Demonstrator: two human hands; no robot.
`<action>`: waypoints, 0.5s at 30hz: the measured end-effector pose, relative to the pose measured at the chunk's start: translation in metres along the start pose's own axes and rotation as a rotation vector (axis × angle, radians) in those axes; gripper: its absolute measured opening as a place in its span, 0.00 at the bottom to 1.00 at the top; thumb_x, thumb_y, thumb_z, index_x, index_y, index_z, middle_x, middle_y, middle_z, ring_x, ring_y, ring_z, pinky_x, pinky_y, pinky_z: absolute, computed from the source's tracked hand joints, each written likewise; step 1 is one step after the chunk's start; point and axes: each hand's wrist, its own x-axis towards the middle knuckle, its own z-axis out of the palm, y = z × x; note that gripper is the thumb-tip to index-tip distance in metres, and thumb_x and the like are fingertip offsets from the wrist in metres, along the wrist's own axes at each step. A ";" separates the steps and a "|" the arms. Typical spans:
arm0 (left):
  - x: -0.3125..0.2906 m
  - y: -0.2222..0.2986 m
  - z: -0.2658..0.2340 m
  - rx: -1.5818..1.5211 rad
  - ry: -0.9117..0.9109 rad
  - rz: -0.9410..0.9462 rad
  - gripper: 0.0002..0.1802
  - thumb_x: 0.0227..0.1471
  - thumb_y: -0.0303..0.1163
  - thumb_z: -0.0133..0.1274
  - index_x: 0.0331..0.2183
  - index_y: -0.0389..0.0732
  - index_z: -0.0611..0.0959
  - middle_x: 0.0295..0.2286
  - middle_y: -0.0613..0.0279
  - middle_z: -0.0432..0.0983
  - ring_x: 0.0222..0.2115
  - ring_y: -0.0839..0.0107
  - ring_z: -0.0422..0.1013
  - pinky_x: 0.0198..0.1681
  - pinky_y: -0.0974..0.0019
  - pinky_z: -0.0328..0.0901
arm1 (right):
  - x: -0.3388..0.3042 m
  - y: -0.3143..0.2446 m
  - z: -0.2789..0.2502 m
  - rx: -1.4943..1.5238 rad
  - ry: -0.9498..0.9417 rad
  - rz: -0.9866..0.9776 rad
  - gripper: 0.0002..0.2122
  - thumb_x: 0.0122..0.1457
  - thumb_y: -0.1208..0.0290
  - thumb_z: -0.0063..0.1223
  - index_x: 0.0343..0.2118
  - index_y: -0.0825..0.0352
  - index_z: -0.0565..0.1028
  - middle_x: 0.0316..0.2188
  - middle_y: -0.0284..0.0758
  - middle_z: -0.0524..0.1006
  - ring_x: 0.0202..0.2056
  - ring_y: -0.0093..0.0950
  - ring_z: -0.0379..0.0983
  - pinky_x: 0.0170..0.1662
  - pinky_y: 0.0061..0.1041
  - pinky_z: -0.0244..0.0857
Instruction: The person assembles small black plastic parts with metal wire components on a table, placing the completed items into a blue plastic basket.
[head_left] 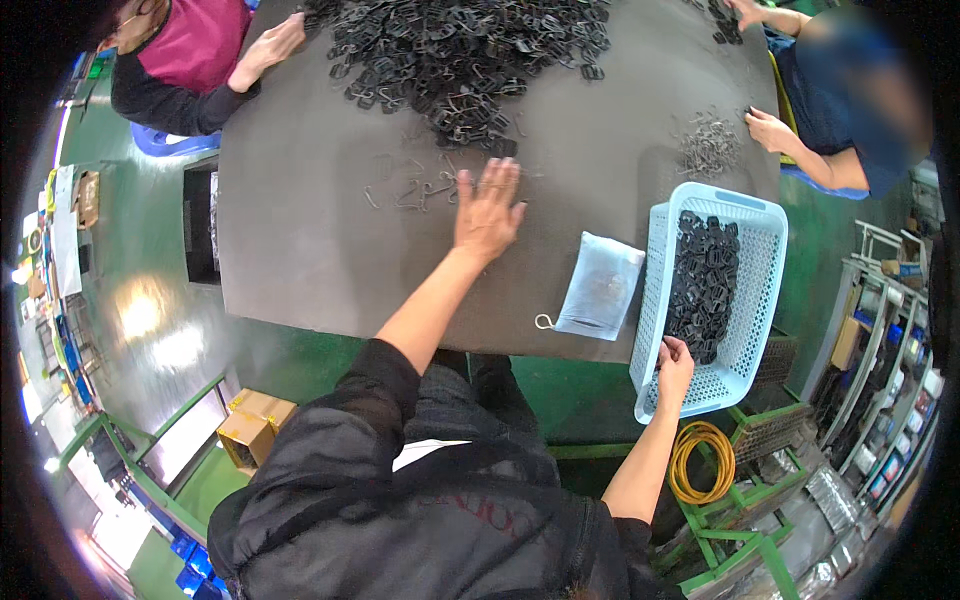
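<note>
My left hand reaches over the dark table with its fingers stretched out. Its fingertips come close to the near tip of a big heap of black plastic buckles. Just left of those fingers lie a few loose thin hooked pieces. My right hand is at the near left side of a light blue plastic basket, its fingers curled together inside the rim. Whatever those fingers may hold is hidden. Black buckles fill the left and middle part of the basket.
A pale blue pouch with a loop lies left of the basket. Small metallic pieces are heaped beyond it. One person's hand rests at the far left; another person's hand is at the right edge. A coiled orange hose hangs below.
</note>
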 end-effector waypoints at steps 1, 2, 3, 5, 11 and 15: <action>-0.005 -0.023 -0.002 0.021 -0.006 -0.063 0.34 0.52 0.46 0.41 0.57 0.43 0.56 0.58 0.63 0.49 0.60 0.69 0.42 0.59 0.43 0.30 | 0.004 0.004 0.000 -0.031 -0.011 -0.007 0.08 0.53 0.76 0.52 0.35 0.72 0.73 0.23 0.31 0.74 0.20 0.16 0.65 0.24 0.16 0.60; -0.011 -0.046 -0.010 0.064 -0.007 -0.125 0.33 0.53 0.46 0.40 0.57 0.43 0.56 0.58 0.62 0.48 0.60 0.68 0.42 0.59 0.43 0.31 | 0.008 0.009 0.000 -0.064 -0.025 -0.018 0.08 0.53 0.76 0.51 0.35 0.72 0.73 0.24 0.31 0.74 0.21 0.16 0.66 0.24 0.16 0.60; -0.020 -0.073 -0.009 0.031 0.033 -0.179 0.33 0.54 0.44 0.39 0.58 0.44 0.54 0.60 0.62 0.44 0.61 0.68 0.39 0.59 0.42 0.29 | 0.012 0.014 0.003 -0.050 -0.027 -0.020 0.08 0.53 0.76 0.51 0.35 0.72 0.73 0.25 0.32 0.75 0.23 0.17 0.67 0.27 0.17 0.62; -0.028 -0.110 -0.026 0.137 0.078 -0.325 0.31 0.54 0.43 0.40 0.57 0.43 0.57 0.58 0.61 0.50 0.60 0.67 0.44 0.59 0.42 0.33 | 0.018 0.018 0.006 -0.057 -0.045 -0.034 0.08 0.53 0.77 0.50 0.36 0.73 0.73 0.26 0.32 0.75 0.25 0.19 0.68 0.30 0.18 0.63; -0.042 -0.157 -0.089 -0.152 0.033 -0.587 0.12 0.51 0.38 0.47 0.38 0.49 0.78 0.42 0.64 0.72 0.43 0.63 0.67 0.44 0.52 0.59 | 0.026 0.024 0.004 -0.176 -0.037 -0.016 0.13 0.49 0.82 0.48 0.40 0.71 0.72 0.30 0.37 0.76 0.32 0.25 0.72 0.39 0.21 0.64; -0.049 -0.163 -0.092 -0.092 0.340 -0.582 0.07 0.47 0.35 0.49 0.32 0.50 0.80 0.31 0.67 0.74 0.32 0.64 0.69 0.31 0.58 0.61 | 0.039 0.031 -0.006 -0.370 0.030 -0.077 0.15 0.46 0.80 0.54 0.41 0.69 0.72 0.37 0.40 0.73 0.39 0.29 0.70 0.44 0.27 0.63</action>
